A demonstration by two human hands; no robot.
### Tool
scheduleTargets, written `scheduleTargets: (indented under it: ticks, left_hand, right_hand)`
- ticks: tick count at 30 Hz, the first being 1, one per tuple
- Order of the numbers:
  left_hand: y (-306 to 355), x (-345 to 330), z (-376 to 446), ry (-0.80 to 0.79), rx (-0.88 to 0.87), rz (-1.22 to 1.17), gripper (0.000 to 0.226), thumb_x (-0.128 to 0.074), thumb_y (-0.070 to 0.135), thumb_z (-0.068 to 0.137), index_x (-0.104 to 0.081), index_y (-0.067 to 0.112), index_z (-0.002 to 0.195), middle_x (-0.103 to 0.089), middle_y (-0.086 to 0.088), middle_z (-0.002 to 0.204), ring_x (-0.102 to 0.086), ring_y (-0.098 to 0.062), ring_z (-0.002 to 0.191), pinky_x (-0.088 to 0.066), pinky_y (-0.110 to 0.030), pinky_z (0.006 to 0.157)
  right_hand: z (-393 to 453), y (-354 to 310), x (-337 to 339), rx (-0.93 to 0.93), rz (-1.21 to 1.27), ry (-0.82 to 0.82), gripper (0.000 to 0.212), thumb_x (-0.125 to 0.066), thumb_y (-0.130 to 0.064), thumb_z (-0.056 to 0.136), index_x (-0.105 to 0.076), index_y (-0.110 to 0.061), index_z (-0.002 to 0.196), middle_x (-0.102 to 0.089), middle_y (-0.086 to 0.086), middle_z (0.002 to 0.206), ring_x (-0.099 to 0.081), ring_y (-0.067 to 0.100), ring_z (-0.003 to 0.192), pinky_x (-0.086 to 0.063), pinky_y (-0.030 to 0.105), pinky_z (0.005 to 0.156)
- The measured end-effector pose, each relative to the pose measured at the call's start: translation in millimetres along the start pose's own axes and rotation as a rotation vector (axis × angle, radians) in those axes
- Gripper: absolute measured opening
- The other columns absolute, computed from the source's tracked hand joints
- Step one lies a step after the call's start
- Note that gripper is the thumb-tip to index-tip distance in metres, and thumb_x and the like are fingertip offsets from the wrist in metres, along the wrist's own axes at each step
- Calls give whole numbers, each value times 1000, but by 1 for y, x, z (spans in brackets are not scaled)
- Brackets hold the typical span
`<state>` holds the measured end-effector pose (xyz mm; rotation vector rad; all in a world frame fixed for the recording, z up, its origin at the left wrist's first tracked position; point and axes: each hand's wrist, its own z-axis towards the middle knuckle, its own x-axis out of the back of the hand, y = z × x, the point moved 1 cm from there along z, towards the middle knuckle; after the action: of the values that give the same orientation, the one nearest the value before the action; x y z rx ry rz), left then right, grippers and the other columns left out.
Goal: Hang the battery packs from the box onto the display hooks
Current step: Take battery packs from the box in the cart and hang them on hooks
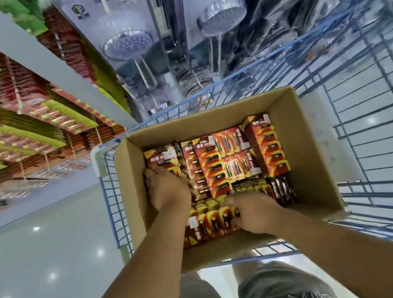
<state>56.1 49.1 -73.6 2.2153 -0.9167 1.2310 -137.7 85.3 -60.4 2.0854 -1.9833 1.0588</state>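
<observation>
Both my hands are down in the open brown cardboard box [292,138] riding in the blue wire cart [377,118]. My left hand [166,187] clutches red-and-yellow battery packs [221,163] at nine o'clock; my right hand [251,213] grips packs at six. Packaged shower heads [221,16] hang at twelve, and full hooks of red and green packs [26,104] at ten.

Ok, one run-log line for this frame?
stage: picking packs | left hand: in box, on battery packs | right hand: gripping near packs | box: in blue cart | hooks: nothing hung this frame
</observation>
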Motion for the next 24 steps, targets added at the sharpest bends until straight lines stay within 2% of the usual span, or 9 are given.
scheduleTargets:
  ticks: [3, 6, 8, 10, 13, 17, 21, 23, 24]
  left_hand:
    - [-4, -7, -4, 30, -49, 22, 99, -74, 44, 92, -13, 11, 163, -32, -19, 157, -43, -34, 141, -49, -47, 106]
    - [-6, -13, -4, 60, -109, 80, 93, -79, 46, 88, -17, 23, 153, -44, -20, 144, -51, -35, 129, -56, -48, 97]
    - [-5, -11, -2, 111, -137, 61, 91, -84, 41, 83, -23, 23, 148, -46, -19, 138, -52, -35, 124, -56, -47, 95]
    - [-6, -10, -2, 143, -160, -3, 91, -87, 35, 81, -27, 19, 147, -48, -18, 136, -55, -36, 121, -56, -48, 93]
    - [-10, -7, 3, 108, -108, -249, 75, -84, 29, 84, -37, 17, 141, -60, -11, 130, -65, -34, 113, -59, -48, 87]
    - [-13, 12, 2, -10, -149, -465, 40, -74, 32, 95, -54, 23, 129, -71, 0, 115, -69, -26, 107, -56, -37, 86]
    - [-15, 51, -29, -121, -159, -821, 29, -69, 36, 99, -53, 38, 123, -72, 9, 108, -72, -12, 94, -56, -20, 62]
    - [-24, 74, -45, -152, -165, -1001, 26, -70, 39, 98, -53, 49, 115, -76, 6, 108, -76, -14, 93, -64, -33, 73]
    - [-29, 87, -54, -162, -180, -1081, 28, -70, 38, 98, -54, 51, 118, -78, 6, 110, -77, -16, 95, -64, -40, 79]
  right_hand:
    - [-7, 23, 18, -85, 177, -16, 47, -70, -40, 96, -57, -35, 142, -62, -5, 141, -57, 20, 129, -47, 32, 97]
    - [-14, 46, 29, -175, 427, -51, 54, -72, -45, 95, -54, -34, 145, -57, -10, 146, -54, 18, 134, -46, 32, 105]
    - [-21, 55, 31, -203, 700, -47, 51, -75, -49, 92, -58, -38, 139, -61, -13, 141, -60, 14, 127, -50, 38, 109]
    - [-27, 56, 34, -194, 915, 5, 41, -74, -50, 92, -62, -40, 130, -68, -13, 130, -68, 10, 116, -56, 40, 103]
    - [-35, 47, 39, -164, 1146, 112, 29, -71, -44, 96, -65, -37, 123, -74, -12, 121, -73, 7, 106, -57, 29, 92]
    - [-37, 33, 42, -123, 1283, 194, 33, -72, -37, 97, -64, -38, 129, -75, -11, 124, -70, 15, 118, -54, 46, 106]
    - [-42, 10, 59, -64, 1357, 230, 36, -71, -25, 99, -60, -46, 126, -75, -12, 121, -71, 16, 117, -55, 51, 105]
    - [-45, -6, 72, 4, 1361, 242, 40, -73, -21, 97, -62, -50, 123, -75, -11, 123, -71, 18, 118, -54, 54, 105]
    - [-47, -14, 79, 33, 1369, 243, 41, -75, -21, 94, -63, -48, 123, -75, -9, 123, -71, 20, 117, -55, 55, 104]
